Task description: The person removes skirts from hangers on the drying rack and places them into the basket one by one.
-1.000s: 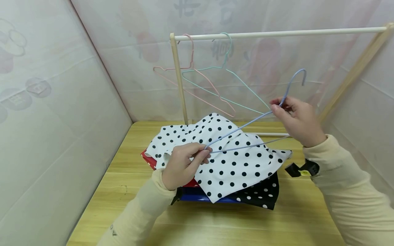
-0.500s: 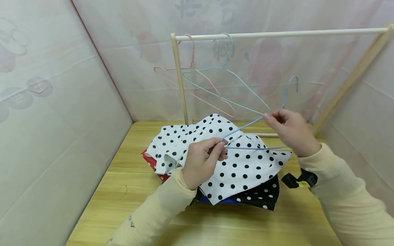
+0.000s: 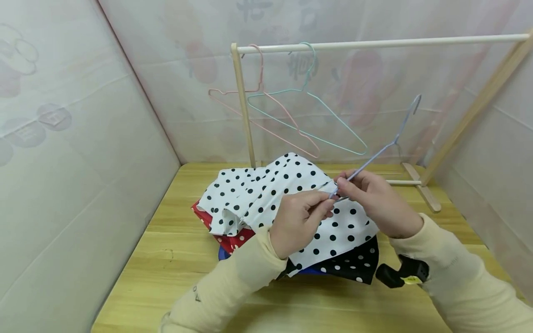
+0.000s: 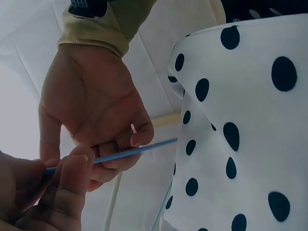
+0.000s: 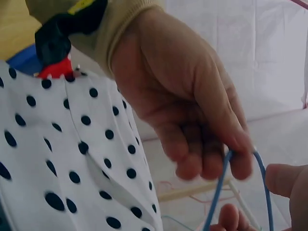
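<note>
My left hand (image 3: 300,224) pinches one end of a light blue wire hanger (image 3: 373,159) between thumb and fingers. Close beside it, my right hand (image 3: 374,203) holds the hanger's arm with thumb and fingertips. The hook points up and right, and the hanger slants over the pile of clothes. Beneath both hands lies a white garment with black dots (image 3: 276,185). A red dotted cloth (image 3: 235,240) shows under its left side, and a black dotted cloth (image 3: 358,261) under its front right. In the right wrist view, the blue wire (image 5: 267,192) bends near my right fingertips.
Behind the clothes stands a rack with a white rail (image 3: 395,44) and wooden posts. A pink hanger (image 3: 275,97) and a mint green hanger (image 3: 333,113) hang at its left end. A blue tray (image 3: 223,254) peeks out under the pile on the wooden table (image 3: 166,268).
My left hand has moved right along with the hanger's end. My right hand has slid down and left along the hanger toward the left one, and the hanger has turned more edge-on.
</note>
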Tool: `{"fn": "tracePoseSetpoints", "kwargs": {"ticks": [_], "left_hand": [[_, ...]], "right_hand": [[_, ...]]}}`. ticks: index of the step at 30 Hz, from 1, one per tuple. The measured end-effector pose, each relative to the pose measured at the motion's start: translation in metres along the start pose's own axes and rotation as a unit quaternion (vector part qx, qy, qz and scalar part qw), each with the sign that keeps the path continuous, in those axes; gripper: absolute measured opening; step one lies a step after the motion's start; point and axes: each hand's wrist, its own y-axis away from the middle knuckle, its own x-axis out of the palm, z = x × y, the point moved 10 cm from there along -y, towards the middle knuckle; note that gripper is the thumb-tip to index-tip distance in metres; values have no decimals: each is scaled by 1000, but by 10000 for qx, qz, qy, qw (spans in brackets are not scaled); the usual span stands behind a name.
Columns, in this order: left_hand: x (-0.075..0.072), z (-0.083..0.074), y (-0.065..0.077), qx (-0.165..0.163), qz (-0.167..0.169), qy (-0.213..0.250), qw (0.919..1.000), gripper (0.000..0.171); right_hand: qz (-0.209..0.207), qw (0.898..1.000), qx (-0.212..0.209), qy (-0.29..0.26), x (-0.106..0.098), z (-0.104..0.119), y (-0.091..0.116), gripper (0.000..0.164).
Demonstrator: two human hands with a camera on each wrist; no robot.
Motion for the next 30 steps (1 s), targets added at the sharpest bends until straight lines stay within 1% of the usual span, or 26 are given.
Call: {"fn": "tracePoseSetpoints", "kwargs": {"ticks": [3, 5, 6, 9, 11, 12, 13, 15, 17, 19, 20, 21, 24, 25, 27, 28, 30], "left_hand": [[5, -3, -1, 89, 136, -197, 9997, 15], [9, -4, -1, 84, 277, -268, 9992, 14], [11, -4, -1, 85, 394, -305, 9987, 14], [16, -4, 4, -4, 821, -208, 9964, 18], [15, -4, 8, 10, 1084, -241, 9938, 24], [12, -6, 10, 59, 1165, -306, 9927, 27], [7, -7, 13, 104, 1191, -382, 9921, 29], [-6, -10, 17, 249, 1166, -633, 9908, 30], [-23, -12, 20, 366, 1026, -896, 9900, 30], [-41, -12, 24, 366, 870, -1136, 9890, 30], [-50, -11, 26, 321, 810, -1259, 9882, 31], [-59, -9, 29, 270, 749, -1363, 9875, 32], [-83, 1, 38, -4, 719, -1744, 9820, 40], [-90, 5, 41, -84, 737, -1869, 9796, 43], [-104, 13, 48, -235, 772, -2094, 9745, 50], [-110, 17, 52, -307, 799, -2203, 9717, 53], [-122, 24, 60, -420, 810, -2334, 9681, 59]], "right_hand": [[-37, 9999, -142, -50, 5, 1, 6, 43], [-119, 9996, -238, -75, 4, 2, 9, 41], [-165, 9994, -291, -78, 4, 2, 10, 39], [-323, 9987, -382, -103, -3, 2, 15, 31], [-387, 9982, -430, -176, -10, 2, 19, 26], [-401, 9980, -458, -170, -14, 2, 22, 24], [-417, 9979, -473, -143, -18, 2, 24, 22], [-462, 9973, -553, 126, -28, 2, 30, 18], [-456, 9967, -640, 216, -38, 2, 35, 15], [-477, 9959, -746, 197, -51, 0, 41, 14], [-468, 9954, -832, 87, -58, -2, 43, 15], [-435, 9952, -867, -155, -65, -5, 45, 17], [-531, 9949, -839, -172, -89, -15, 53, 26], [-566, 9949, -832, -93, -96, -17, 56, 28], [-713, 9936, -838, 242, -109, -18, 62, 30], [-833, 9912, -878, 540, -115, -17, 65, 30], [-1065, 9846, -1039, 915, -126, -13, 71, 30]]}}
